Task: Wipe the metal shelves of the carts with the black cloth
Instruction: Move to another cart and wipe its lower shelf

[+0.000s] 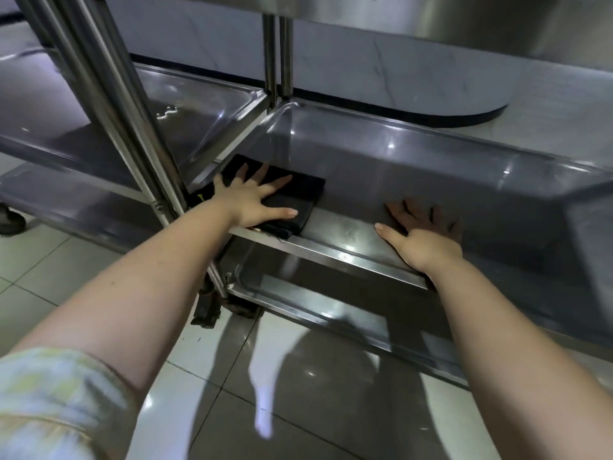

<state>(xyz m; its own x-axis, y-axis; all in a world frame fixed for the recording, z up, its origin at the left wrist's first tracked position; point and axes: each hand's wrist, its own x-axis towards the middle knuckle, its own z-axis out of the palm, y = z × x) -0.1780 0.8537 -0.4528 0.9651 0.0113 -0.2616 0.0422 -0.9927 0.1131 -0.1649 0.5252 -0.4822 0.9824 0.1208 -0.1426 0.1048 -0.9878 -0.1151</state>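
A: Closest to the lens?

B: Saw a pale rolled sleeve on the left arm, then glossy floor tiles under both bare forearms.

A: And just above the floor?

B: Noted the lower shelf of the right-hand cart, with a dark caster at its corner. Touched by neither hand.

A: Then the hands?

B: Found both on the middle shelf. Left hand: spread open, fingers straight, pressed flat on the black cloth, no gripping. Right hand: also open, palm down at the front rim, holding nothing.

A: Why flat and not closed around the cloth?

B: Probably to cover more metal in one pass and to push down evenly. Judged the right hand as a support, placed there to steady the body and perhaps to stop the wheeled cart from rolling.

A: Exact place of the cloth?

B: Lay folded in the near left corner of that shelf, with one edge a little over the front rim, just beside the near posts. Seemed a starting point for a stroke to the right.

A: Further back?

B: Made out the neighbouring cart's shelf close alongside, the far posts standing as a pair, and a grey marbled wall behind.
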